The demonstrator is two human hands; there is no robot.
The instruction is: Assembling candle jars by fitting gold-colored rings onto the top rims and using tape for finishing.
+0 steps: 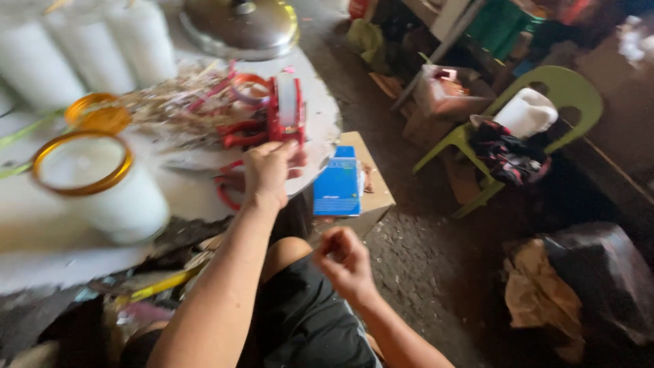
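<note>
Largest first: I log the white work table (pixel 41 225) filling nine to eleven o'clock of the head view, with tall white candles (pixel 82 48) at eleven and a metal lid (pixel 240 26) at twelve. A green plastic chair (pixel 569 92) sits at two o'clock, well apart. A blue carton (pixel 338 184) rests on a cardboard box (pixel 377 191) just right of the table edge. A glass candle with a gold rim (pixel 92 184) stands at nine. The red tape dispenser (pixel 285 112), near centre, stands on edge, long axis running roughly twelve to six, tape roll facing right. The left hand (pixel 267 174) is at its lower end, fingers curled against it; whether it grips fully I cannot tell, motion blur. The right hand (pixel 344 262), at six o'clock over the lap, is pinched closed on something too small to identify. Judgement: dispenser is rigid plastic, light, not fragile; best taken by the frame sides, clear of the cutter end.
</note>
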